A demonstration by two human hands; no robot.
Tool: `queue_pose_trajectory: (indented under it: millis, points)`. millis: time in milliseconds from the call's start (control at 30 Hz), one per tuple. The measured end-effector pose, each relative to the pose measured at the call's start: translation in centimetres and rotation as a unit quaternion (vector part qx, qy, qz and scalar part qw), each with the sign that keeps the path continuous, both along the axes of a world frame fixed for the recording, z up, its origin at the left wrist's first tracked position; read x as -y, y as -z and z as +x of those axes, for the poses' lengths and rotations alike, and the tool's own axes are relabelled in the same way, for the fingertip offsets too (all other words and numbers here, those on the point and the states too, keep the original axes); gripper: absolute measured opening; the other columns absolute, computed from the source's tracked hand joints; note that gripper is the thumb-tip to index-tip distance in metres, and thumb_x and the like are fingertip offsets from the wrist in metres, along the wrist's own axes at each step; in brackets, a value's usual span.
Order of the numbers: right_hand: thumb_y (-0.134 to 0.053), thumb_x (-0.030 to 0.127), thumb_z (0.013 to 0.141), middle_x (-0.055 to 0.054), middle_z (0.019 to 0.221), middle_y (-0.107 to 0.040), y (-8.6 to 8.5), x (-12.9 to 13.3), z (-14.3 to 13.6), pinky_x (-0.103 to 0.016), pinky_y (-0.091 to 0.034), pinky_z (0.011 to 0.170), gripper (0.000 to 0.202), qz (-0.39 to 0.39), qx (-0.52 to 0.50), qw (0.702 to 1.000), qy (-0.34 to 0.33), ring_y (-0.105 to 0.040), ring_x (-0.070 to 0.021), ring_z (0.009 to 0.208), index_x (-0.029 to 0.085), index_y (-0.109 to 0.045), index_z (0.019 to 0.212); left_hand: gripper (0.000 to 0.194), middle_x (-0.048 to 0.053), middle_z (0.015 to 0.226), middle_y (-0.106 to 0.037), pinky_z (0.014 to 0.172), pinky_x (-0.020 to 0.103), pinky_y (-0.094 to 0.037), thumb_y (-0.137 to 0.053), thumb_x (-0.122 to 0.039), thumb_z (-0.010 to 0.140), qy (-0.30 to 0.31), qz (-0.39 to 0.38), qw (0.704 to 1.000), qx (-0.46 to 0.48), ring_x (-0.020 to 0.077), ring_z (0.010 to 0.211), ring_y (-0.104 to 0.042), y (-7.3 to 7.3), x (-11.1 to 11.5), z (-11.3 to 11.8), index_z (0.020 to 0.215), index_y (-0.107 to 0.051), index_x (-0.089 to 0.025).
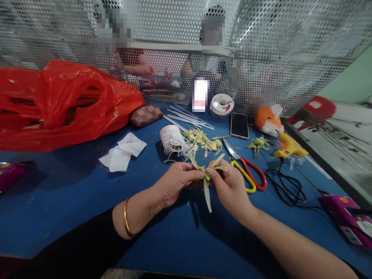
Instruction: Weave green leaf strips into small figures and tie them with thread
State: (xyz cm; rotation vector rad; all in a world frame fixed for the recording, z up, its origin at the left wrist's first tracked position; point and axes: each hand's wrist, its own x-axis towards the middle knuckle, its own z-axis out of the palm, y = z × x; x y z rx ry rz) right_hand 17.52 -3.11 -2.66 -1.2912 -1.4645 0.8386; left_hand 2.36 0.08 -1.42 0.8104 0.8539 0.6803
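Observation:
Both my hands meet over the middle of the blue table. My left hand (177, 182) pinches one side of a small pale green piece with several strip-like leaves (207, 195); one leaf hangs down and others point up and outward. My right hand (232, 190) pinches the other side of it, thumb near the centre. Just beyond lie a pile of yellow-green pieces (200, 139) and a roll of white thread (172, 138) with loose ends. Scissors (250, 174) with one red and one yellow handle rest beside my right hand.
A red plastic bag (72, 104), white tissue (123, 151), checkered pouch (146, 115), white strips (186, 116), ribbon spool (221, 105) and phone (239, 125) lie around. At right are a yellow glue gun (290, 146), black cable and purple power strip (345, 221). People sit behind a perforated metal screen.

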Motion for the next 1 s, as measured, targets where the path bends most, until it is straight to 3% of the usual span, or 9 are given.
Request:
queue_pose_trajectory:
  millis: [367, 533, 667, 767, 867, 1000]
  points:
    - [-0.061, 0.033, 0.085, 0.004, 0.066, -0.052, 0.0, 0.2, -0.1, -0.023, -0.049, 0.052, 0.017, -0.042, -0.123, 0.991, -0.042, -0.054, -0.0107, 0.054, 0.020, -0.055, 0.077, 0.015, 0.005, 0.066, -0.071, 0.072, 0.028, -0.050, -0.077, -0.019, 0.059, -0.023, 0.046, 0.999, -0.005, 0.0136, 0.060, -0.063, -0.6, 0.5, 0.3, 0.072, -0.075, -0.013]
    - [-0.063, 0.034, 0.084, 0.000, 0.076, -0.056, 0.2, 0.5, -0.2, -0.025, -0.053, 0.055, 0.017, -0.025, -0.098, 0.995, -0.018, -0.057, -0.0124, 0.060, 0.020, -0.058, 0.076, 0.009, 0.004, 0.064, -0.070, 0.070, 0.029, -0.051, -0.073, -0.016, 0.060, -0.031, 0.042, 0.998, -0.020, 0.0140, 0.059, -0.063, -0.8, 0.6, 0.5, 0.069, -0.074, -0.013]
    - [-0.065, 0.036, 0.081, 0.002, 0.067, -0.057, 0.1, 0.5, -0.6, -0.024, -0.053, 0.053, 0.019, -0.070, -0.159, 0.985, 0.001, -0.056, -0.0119, 0.055, 0.020, -0.057, 0.077, 0.014, 0.005, 0.070, -0.071, 0.075, 0.031, -0.051, -0.075, -0.019, 0.062, -0.013, 0.033, 0.999, -0.023, 0.0144, 0.061, -0.065, -0.5, 0.4, 0.3, 0.074, -0.073, -0.012]
    - [-0.066, 0.036, 0.081, 0.003, 0.064, -0.058, -0.2, 0.0, -0.2, -0.024, -0.050, 0.053, 0.018, -0.079, -0.169, 0.982, -0.022, -0.055, -0.0114, 0.054, 0.019, -0.059, 0.077, 0.015, 0.006, 0.074, -0.072, 0.077, 0.031, -0.051, -0.074, -0.020, 0.065, 0.008, 0.025, 0.999, -0.021, 0.0157, 0.067, -0.067, -0.5, 0.0, -0.1, 0.076, -0.073, -0.011]
    - [-0.064, 0.032, 0.082, -0.001, 0.079, -0.065, -0.8, -0.8, 0.9, -0.029, -0.052, 0.068, 0.014, -0.054, -0.118, 0.989, -0.075, -0.062, -0.0154, 0.071, 0.020, -0.064, 0.088, 0.012, 0.006, 0.074, -0.072, 0.074, 0.027, -0.051, -0.073, -0.021, 0.067, 0.021, 0.001, 1.000, -0.003, 0.0145, 0.067, -0.067, -0.8, -0.4, -0.7, 0.074, -0.073, -0.011]
    - [-0.061, 0.020, 0.080, -0.003, 0.103, -0.069, -1.3, -1.4, 1.8, -0.034, -0.047, 0.090, 0.022, -0.028, -0.070, 0.982, -0.175, -0.061, -0.0205, 0.103, 0.022, -0.067, 0.101, 0.013, 0.003, 0.064, -0.068, 0.064, 0.021, -0.050, -0.072, -0.022, 0.067, 0.032, -0.041, 0.998, 0.020, 0.0113, 0.060, -0.065, -1.6, -0.7, -1.5, 0.073, -0.072, -0.010]
